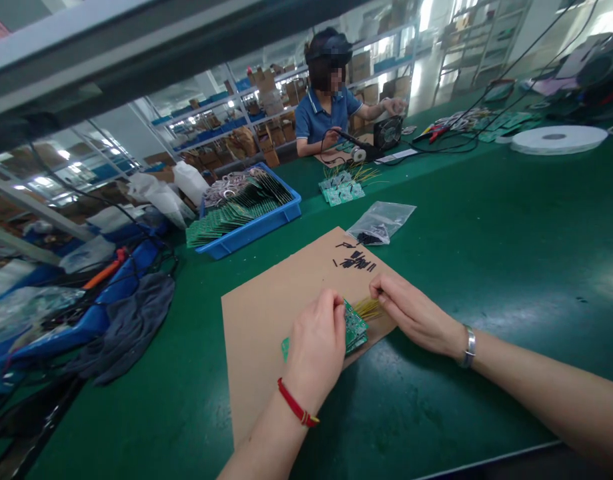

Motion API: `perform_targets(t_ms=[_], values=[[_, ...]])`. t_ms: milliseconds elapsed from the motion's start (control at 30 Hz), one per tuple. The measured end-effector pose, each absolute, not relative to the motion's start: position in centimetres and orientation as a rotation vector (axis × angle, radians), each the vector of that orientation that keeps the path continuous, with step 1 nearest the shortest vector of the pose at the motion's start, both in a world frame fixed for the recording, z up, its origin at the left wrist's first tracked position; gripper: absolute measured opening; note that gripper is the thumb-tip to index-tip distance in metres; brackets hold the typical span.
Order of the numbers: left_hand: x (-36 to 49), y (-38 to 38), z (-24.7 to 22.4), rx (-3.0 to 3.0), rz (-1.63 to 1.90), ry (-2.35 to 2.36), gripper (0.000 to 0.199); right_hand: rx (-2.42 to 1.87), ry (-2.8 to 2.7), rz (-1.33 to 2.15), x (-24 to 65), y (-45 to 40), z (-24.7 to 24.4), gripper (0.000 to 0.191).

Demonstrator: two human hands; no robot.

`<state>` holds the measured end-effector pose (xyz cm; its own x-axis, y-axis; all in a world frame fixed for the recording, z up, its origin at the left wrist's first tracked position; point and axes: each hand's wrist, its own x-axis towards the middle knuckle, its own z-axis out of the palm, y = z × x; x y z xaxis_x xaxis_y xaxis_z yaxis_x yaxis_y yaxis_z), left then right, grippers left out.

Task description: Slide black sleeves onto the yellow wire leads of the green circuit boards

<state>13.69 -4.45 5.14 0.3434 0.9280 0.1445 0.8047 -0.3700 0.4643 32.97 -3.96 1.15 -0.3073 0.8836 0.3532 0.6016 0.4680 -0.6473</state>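
A small stack of green circuit boards (355,328) lies near the edge of a brown cardboard sheet (266,327). Thin yellow wires (367,308) run from the boards toward the right. My left hand (319,337) is over the stack, covering part of it, thumb and forefinger pinched together; what they grip is hidden. At the wires' far ends, my right hand (406,310) is closed in a pinch, its fingertips hiding whatever is between them. Short black tubes (356,260) lie scattered on the cardboard beyond both hands.
Behind the cardboard lies a clear plastic bag (386,220) with black pieces. A blue tray (256,227) holds rows of circuit boards. More wired boards (342,189) lie near a co-worker (326,113) seated across the green table (486,267). A white reel (559,139) and dark cloth (131,327) flank the area.
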Motion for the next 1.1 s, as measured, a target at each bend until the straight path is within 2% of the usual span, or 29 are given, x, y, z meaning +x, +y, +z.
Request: perform_targets(t_ms=[467,667,1100], values=[[13.5,-5.0,2.9,2.586,0.627,1.472,0.013,-1.079,-2.262,0.100,32.4,-3.0,0.5,0.015],[13.5,-5.0,2.9,2.606,0.642,1.480,0.015,-1.036,-2.333,0.084,32.2,-2.9,1.0,0.011],[13.9,-4.9,3.1,2.516,0.664,1.419,0.019,-1.021,-2.301,-0.089,31.9,-2.9,2.5,0.020]])
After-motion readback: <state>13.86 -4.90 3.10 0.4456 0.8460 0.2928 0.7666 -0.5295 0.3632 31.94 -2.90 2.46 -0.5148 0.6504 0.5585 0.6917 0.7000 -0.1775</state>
